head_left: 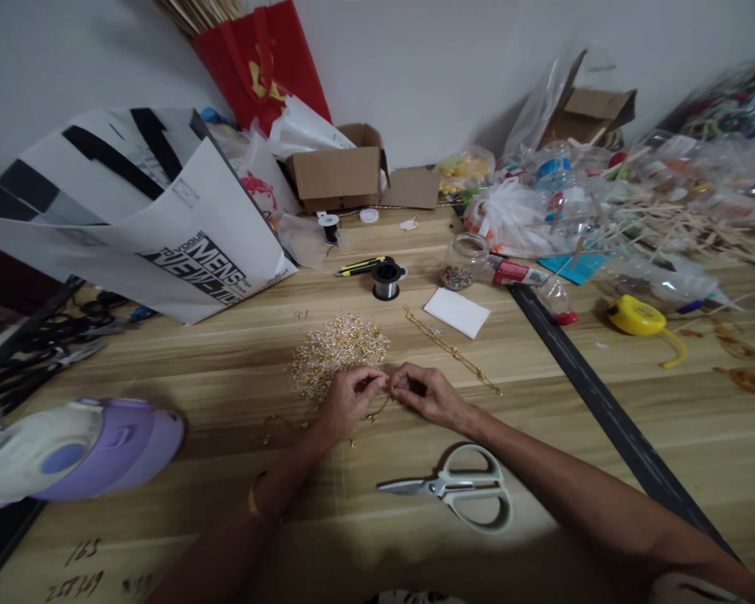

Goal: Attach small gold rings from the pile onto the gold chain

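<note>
My left hand (pixel 351 399) and my right hand (pixel 429 393) meet fingertip to fingertip at the table's middle. Both are pinched on a thin gold chain (pixel 381 411) that trails below them to the left. Just behind my left hand lies a heap of small clear and gold beaded pieces (pixel 336 348). A second gold chain (pixel 453 351) lies stretched out behind my right hand, beside a folded white paper (pixel 457 313). Scissors (pixel 459 486) with pale green handles lie nearer to me, their blades pointing left. What sits exactly between my fingertips is too small to tell.
On the wooden table (pixel 226 361) are a wire spool (pixel 386 281), a yellow cutter (pixel 360 266), a jar of beads (pixel 462 264) and a yellow tape measure (pixel 637 316). A white bag (pixel 164 226) and purple bottle (pixel 119 449) stand left; plastic bottles and bags crowd the right.
</note>
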Tool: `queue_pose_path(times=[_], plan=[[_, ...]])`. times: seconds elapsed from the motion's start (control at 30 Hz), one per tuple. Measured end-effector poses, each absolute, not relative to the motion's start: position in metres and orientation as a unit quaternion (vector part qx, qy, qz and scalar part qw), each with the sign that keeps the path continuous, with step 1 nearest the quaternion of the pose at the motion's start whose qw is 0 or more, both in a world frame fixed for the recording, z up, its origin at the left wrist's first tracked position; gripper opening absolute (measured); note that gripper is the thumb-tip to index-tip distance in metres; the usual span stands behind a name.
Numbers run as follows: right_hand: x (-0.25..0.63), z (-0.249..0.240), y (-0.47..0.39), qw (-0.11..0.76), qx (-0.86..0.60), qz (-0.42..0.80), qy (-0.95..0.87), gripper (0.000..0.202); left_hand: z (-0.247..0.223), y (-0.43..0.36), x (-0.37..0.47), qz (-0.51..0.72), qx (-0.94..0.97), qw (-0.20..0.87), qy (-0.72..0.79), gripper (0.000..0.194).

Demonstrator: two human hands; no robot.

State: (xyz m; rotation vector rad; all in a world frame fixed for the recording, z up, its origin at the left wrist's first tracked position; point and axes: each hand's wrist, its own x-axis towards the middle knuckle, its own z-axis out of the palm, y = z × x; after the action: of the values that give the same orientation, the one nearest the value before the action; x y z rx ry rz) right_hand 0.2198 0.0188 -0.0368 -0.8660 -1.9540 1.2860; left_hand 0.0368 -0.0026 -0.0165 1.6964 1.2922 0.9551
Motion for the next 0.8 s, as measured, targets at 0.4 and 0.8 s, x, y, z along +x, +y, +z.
queue_pose_path(times=[0.4, 0.8], plan=[[0.2201, -0.0382, 0.0192, 0.319, -0.329, 0.478, -0.750, 0.015, -0.0201, -0.0031, 0.0367, 0.345, 0.716, 0.348, 0.497, 0.016], [0.2193, -0.0325, 0.0189, 0.327, -0.323, 0.468, -0.755, 0.015, -0.0199, -0.0029, 0.0365, 0.358, 0.697, 0.371, 0.498, 0.014]])
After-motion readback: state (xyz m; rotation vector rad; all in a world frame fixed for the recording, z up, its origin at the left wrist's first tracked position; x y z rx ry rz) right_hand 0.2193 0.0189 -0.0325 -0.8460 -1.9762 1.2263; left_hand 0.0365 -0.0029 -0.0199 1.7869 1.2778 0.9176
